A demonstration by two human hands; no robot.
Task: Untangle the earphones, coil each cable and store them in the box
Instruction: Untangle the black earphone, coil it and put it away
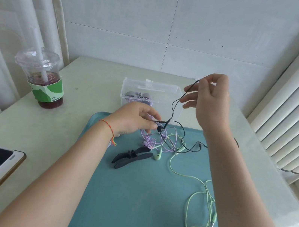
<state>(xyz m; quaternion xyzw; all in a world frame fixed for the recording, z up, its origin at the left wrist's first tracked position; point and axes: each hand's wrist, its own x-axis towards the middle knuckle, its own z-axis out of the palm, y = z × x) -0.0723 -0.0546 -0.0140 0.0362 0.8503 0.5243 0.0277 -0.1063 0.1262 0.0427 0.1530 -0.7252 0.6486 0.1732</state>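
Two hands pinch thin black earphone cable [173, 105], raised, looped.

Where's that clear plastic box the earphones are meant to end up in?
In the head view, the clear box stands on the table just beyond the teal tray's far edge, centre, behind the left hand.

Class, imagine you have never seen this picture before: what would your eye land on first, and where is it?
Probably the black earphone cable, stretched in the air above the teal tray: the right hand pinches it high up while the left hand holds it lower, by the black earbud. Next, the tangle of purple earphones and green earphones lying on the tray, in front of the clear box.
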